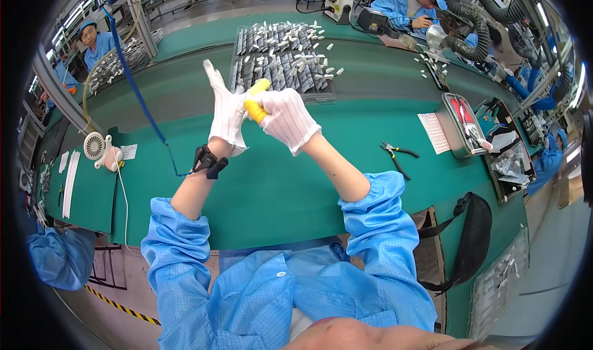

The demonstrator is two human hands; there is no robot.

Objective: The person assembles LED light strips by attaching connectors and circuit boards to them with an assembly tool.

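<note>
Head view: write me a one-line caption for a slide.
White-gloved left hand and right hand meet over a green workbench, before a tray of small dark and white parts.

We find a green counter [290, 208] with a dark band [383, 84] along its far side, on which a clear tray [323, 95] of dark, white-ended parts largely lies. At right we record pliers [391, 149] with splayed handles, a printed sheet [433, 133] and a metal box [453, 131]; at left, a small fan [94, 146] and white strips [71, 186].
</note>
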